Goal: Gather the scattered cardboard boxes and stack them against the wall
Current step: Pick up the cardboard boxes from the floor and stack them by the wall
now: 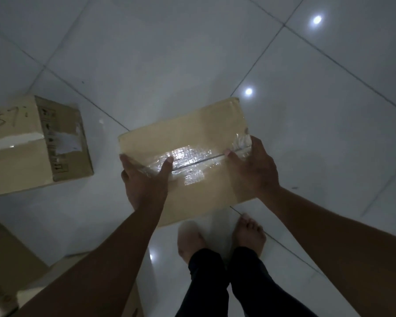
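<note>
Both hands — left hand [144, 179], right hand [254, 170] — grip the taped cardboard box [192, 138] by its ends, fingers apparently curled beneath; a second box [32, 145] sits on the floor [169, 65].

The floor [169, 53] is laid in large glossy pale tiles, white to grey-blue in the dim light; thin dark grout lines [272, 40] cross it on the diagonal; one round bright reflection of a lamp [248, 91] shines on a tile, and beyond it, toward the upper right, a second reflection [316, 19]; a fainter glint [151, 256] lies well below the first, nearer the viewer.
</note>
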`<state>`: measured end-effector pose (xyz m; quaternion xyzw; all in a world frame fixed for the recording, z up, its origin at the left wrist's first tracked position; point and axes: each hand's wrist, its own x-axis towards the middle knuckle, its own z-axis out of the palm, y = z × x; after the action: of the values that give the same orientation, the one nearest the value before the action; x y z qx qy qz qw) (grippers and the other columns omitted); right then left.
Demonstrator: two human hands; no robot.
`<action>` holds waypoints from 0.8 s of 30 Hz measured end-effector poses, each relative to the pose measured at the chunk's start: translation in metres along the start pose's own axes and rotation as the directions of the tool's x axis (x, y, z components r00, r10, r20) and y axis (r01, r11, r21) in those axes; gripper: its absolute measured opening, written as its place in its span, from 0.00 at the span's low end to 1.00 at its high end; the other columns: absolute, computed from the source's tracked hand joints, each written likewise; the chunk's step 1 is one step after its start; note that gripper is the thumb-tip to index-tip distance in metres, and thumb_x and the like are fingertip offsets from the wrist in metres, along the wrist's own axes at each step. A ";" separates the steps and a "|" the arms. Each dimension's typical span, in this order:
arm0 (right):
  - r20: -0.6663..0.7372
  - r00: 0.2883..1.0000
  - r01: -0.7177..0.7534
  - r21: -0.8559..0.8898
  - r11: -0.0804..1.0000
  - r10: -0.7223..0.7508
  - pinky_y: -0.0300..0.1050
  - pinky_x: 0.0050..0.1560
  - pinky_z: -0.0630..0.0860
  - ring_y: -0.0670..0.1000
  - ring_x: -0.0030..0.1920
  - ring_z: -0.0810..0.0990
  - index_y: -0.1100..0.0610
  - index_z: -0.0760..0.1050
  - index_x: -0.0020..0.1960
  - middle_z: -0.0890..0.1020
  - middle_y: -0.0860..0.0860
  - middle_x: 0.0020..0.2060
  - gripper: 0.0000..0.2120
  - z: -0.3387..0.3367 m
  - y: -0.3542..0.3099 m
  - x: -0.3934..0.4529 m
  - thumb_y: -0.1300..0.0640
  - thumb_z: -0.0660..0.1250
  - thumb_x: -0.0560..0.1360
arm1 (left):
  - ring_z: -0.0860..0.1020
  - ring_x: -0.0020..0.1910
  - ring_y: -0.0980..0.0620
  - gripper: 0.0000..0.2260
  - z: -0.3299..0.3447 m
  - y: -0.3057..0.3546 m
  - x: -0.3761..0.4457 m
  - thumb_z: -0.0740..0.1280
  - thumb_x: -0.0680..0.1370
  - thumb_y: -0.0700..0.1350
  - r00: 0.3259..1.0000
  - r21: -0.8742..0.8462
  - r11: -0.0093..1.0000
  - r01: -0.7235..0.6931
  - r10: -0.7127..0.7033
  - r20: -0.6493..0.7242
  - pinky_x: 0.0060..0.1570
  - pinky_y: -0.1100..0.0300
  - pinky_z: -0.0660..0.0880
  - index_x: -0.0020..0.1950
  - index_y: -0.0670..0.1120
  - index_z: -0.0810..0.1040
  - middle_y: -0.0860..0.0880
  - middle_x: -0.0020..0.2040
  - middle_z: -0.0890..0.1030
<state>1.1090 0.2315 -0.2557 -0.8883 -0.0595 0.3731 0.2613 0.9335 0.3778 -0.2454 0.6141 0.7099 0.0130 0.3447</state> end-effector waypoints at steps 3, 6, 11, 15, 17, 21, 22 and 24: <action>-0.080 0.995 -0.058 0.078 0.995 0.064 0.47 0.55 0.74 0.56 0.57 0.81 0.40 0.66 0.72 0.82 0.48 0.58 0.30 -0.035 0.012 -0.029 0.35 0.70 0.74 | 0.67 0.75 0.40 0.54 -0.009 0.030 -0.024 0.77 0.70 0.65 0.995 0.037 0.996 -0.079 0.077 0.068 0.71 0.47 0.65 0.84 0.51 0.48 0.43 0.78 0.64; -0.149 0.979 -0.115 0.176 0.978 0.142 0.48 0.57 0.77 0.55 0.57 0.82 0.39 0.67 0.72 0.82 0.46 0.56 0.30 -0.071 0.023 -0.062 0.35 0.71 0.74 | 0.68 0.74 0.40 0.53 -0.019 0.065 -0.050 0.77 0.69 0.65 0.973 0.066 0.980 -0.185 0.174 0.151 0.70 0.46 0.66 0.84 0.52 0.49 0.43 0.76 0.66; -0.274 0.925 -0.174 0.307 0.936 0.262 0.46 0.52 0.74 0.54 0.54 0.81 0.41 0.67 0.72 0.80 0.44 0.52 0.31 -0.127 0.034 -0.119 0.33 0.71 0.73 | 0.68 0.74 0.41 0.53 -0.036 0.128 -0.101 0.77 0.69 0.64 0.901 0.112 0.918 -0.380 0.340 0.270 0.70 0.47 0.67 0.84 0.51 0.49 0.43 0.76 0.67; -0.371 0.856 -0.190 0.423 0.886 0.360 0.43 0.49 0.69 0.50 0.48 0.76 0.44 0.67 0.74 0.77 0.43 0.50 0.31 -0.176 0.036 -0.175 0.36 0.71 0.75 | 0.71 0.71 0.41 0.53 -0.053 0.177 -0.151 0.77 0.70 0.63 0.792 0.077 0.835 -0.545 0.481 0.376 0.67 0.47 0.70 0.84 0.50 0.50 0.43 0.73 0.69; -0.399 0.822 -0.198 0.469 0.861 0.407 0.42 0.49 0.68 0.49 0.48 0.75 0.46 0.67 0.74 0.76 0.44 0.51 0.32 -0.203 0.036 -0.208 0.36 0.71 0.75 | 0.70 0.72 0.42 0.53 -0.066 0.200 -0.183 0.77 0.70 0.62 0.729 0.065 0.788 -0.612 0.530 0.434 0.67 0.48 0.69 0.84 0.50 0.49 0.43 0.75 0.67; -0.442 0.733 -0.237 0.547 0.803 0.517 0.46 0.52 0.72 0.54 0.53 0.79 0.47 0.68 0.72 0.79 0.47 0.53 0.32 -0.251 0.031 -0.282 0.34 0.71 0.74 | 0.71 0.71 0.44 0.54 -0.098 0.238 -0.247 0.77 0.69 0.64 0.578 0.004 0.679 -0.734 0.621 0.529 0.68 0.48 0.71 0.84 0.51 0.48 0.44 0.74 0.67; -0.443 0.712 -0.244 0.571 0.784 0.545 0.48 0.54 0.74 0.56 0.56 0.80 0.46 0.67 0.72 0.80 0.49 0.56 0.32 -0.262 0.031 -0.302 0.34 0.70 0.74 | 0.72 0.69 0.44 0.54 -0.106 0.246 -0.263 0.77 0.69 0.65 0.539 -0.009 0.650 -0.760 0.637 0.550 0.67 0.47 0.72 0.84 0.52 0.48 0.44 0.73 0.68; -0.440 0.671 -0.253 0.620 0.743 0.596 0.51 0.57 0.76 0.58 0.58 0.81 0.46 0.67 0.72 0.81 0.51 0.59 0.33 -0.281 0.031 -0.343 0.33 0.70 0.74 | 0.73 0.68 0.46 0.54 -0.122 0.259 -0.299 0.77 0.69 0.65 0.466 -0.025 0.596 -0.803 0.652 0.598 0.64 0.52 0.72 0.84 0.52 0.48 0.45 0.72 0.68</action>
<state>1.0561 -0.0160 0.1092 -0.8439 0.3468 0.1171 0.3921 1.0975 0.2275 0.1035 0.8737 0.2393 -0.1099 0.4091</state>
